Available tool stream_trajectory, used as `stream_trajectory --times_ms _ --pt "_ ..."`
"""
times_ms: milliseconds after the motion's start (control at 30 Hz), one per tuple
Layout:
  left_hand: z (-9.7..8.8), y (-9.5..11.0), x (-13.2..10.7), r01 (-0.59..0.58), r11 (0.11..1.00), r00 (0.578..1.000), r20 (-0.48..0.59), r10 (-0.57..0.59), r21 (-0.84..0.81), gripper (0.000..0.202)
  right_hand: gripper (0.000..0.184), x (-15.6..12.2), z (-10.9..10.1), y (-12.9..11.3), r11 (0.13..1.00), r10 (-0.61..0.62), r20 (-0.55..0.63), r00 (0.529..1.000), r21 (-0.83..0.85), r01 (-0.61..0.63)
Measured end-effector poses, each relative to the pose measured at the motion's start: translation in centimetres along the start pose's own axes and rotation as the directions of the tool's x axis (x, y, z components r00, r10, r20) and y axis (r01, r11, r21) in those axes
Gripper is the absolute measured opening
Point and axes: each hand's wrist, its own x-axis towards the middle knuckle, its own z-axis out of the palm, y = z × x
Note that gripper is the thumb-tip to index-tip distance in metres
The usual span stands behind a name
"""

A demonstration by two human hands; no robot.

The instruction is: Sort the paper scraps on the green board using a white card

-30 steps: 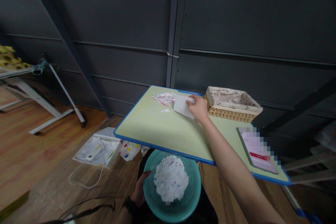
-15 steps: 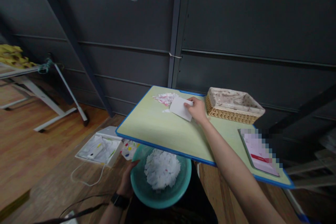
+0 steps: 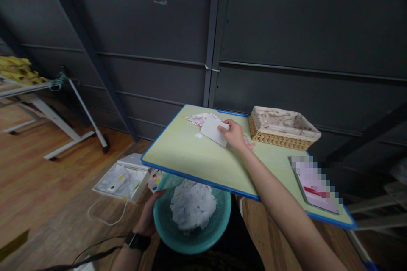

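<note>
My right hand (image 3: 233, 134) pinches a white card (image 3: 213, 131) by its right edge, tilted over the pale green table (image 3: 181, 148). Just behind the card lies a pile of white and pinkish paper scraps (image 3: 196, 119), partly hidden by it. One small white scrap (image 3: 199, 135) sits apart in front of the pile, and pinkish bits (image 3: 249, 142) show beside my right wrist. With my left hand (image 3: 149, 216) I grip the left rim of a teal plastic basket (image 3: 224, 224) on my lap. Inside it is a heap of white paper scraps (image 3: 193, 205).
A lined wicker basket (image 3: 282, 139) stands at the table's back right, with a tablet-like flat thing (image 3: 314, 190) in front of it. On the floor at left is an open white box (image 3: 121, 180) with a cable. A wheeled table (image 3: 63, 123) stands farther left, before a dark wall.
My right hand and the card have shifted slightly left, uncovering pinkish bits near the wrist. The teal basket and my left hand have moved a little left.
</note>
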Motion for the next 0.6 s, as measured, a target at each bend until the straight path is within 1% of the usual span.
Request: stream_trajectory --times_ms 100,200,267,367,433,533,600 --pt "0.2 0.4 -0.3 -0.021 1.000 1.000 -0.023 0.021 0.018 0.030 0.026 0.1 -0.5 0.1 1.000 0.008 -0.033 0.999 0.007 -0.008" --pt "0.5 0.8 -0.7 0.006 1.000 1.000 -0.022 -0.006 0.010 0.028 0.025 0.1 -0.5 0.1 0.999 0.009 -0.026 1.000 0.037 -0.008" --pt "0.6 1.0 -0.8 0.013 1.000 1.000 -0.017 -0.013 0.006 0.028 0.025 -0.1 -0.2 0.0 0.997 -0.020 0.005 1.000 0.080 0.020" --pt "0.4 1.3 -0.8 0.008 0.999 1.000 -0.016 -0.007 0.037 0.020 0.026 -0.3 0.2 -0.2 0.986 -0.074 0.037 0.997 0.150 0.068" --pt "0.2 1.4 -0.8 0.011 0.998 1.000 0.001 -0.011 0.065 0.014 0.028 -0.4 0.5 -0.3 0.981 -0.079 0.029 0.996 0.182 0.072" --pt "0.1 1.6 -0.9 0.001 0.997 1.000 0.011 -0.002 0.076 0.012 0.032 -0.5 0.8 -0.3 0.977 -0.069 0.008 0.998 0.201 0.066" --pt "0.2 1.8 -1.1 -0.003 0.998 1.000 0.001 0.003 0.070 0.011 0.034 -0.6 1.2 -0.3 0.974 -0.093 0.041 0.995 0.213 0.083"
